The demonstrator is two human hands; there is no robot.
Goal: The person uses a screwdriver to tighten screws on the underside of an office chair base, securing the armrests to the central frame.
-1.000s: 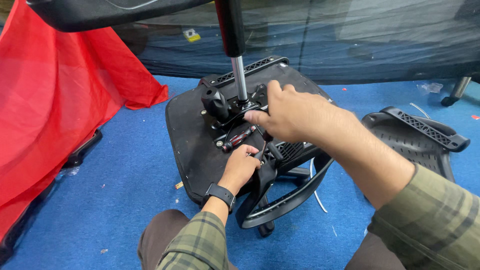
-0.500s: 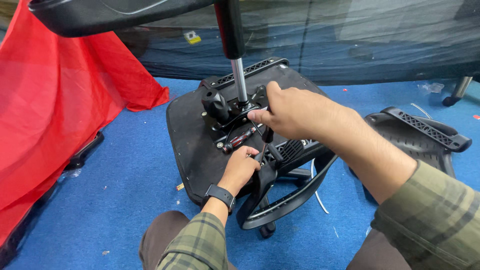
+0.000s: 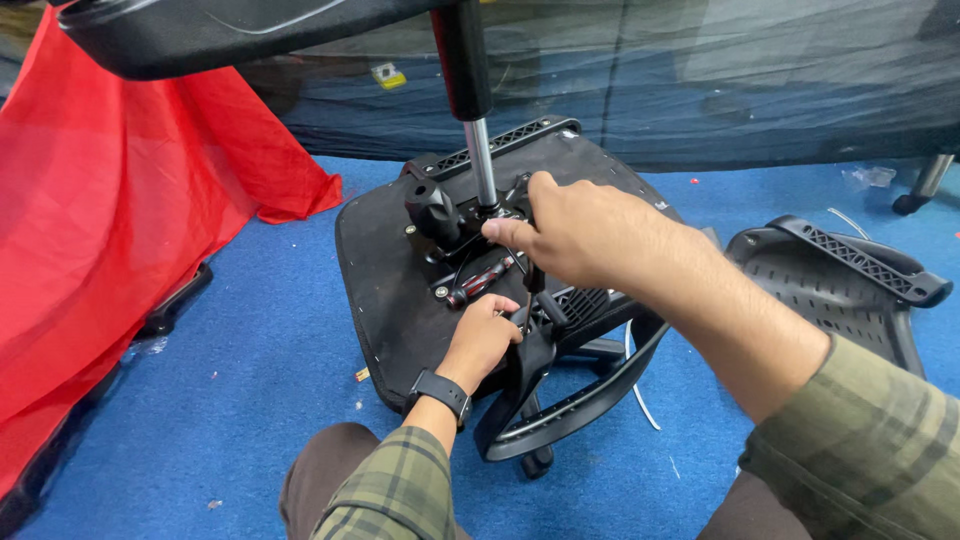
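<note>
An upturned black office chair seat [image 3: 390, 290] lies on the blue carpet, its metal mechanism [image 3: 470, 240] facing up. A silver gas cylinder [image 3: 482, 160] rises from the mechanism to a black star base [image 3: 230, 30] at the top. My right hand [image 3: 575, 235] is closed on the mechanism right beside the cylinder's foot. My left hand [image 3: 482, 335], with a black watch on the wrist, grips a part of the mechanism lower down, next to a red-and-black screwdriver handle [image 3: 482, 280] that lies on the seat. A curved black armrest [image 3: 570, 400] sticks out below.
A red cloth [image 3: 120, 200] hangs at the left. A dark mesh sheet [image 3: 700, 70] covers the back. A separate black perforated chair part [image 3: 840, 280] lies on the carpet at the right. My knees are at the bottom edge.
My right hand has shifted very slightly on the mechanism near the cylinder. My left hand stays in place below it.
</note>
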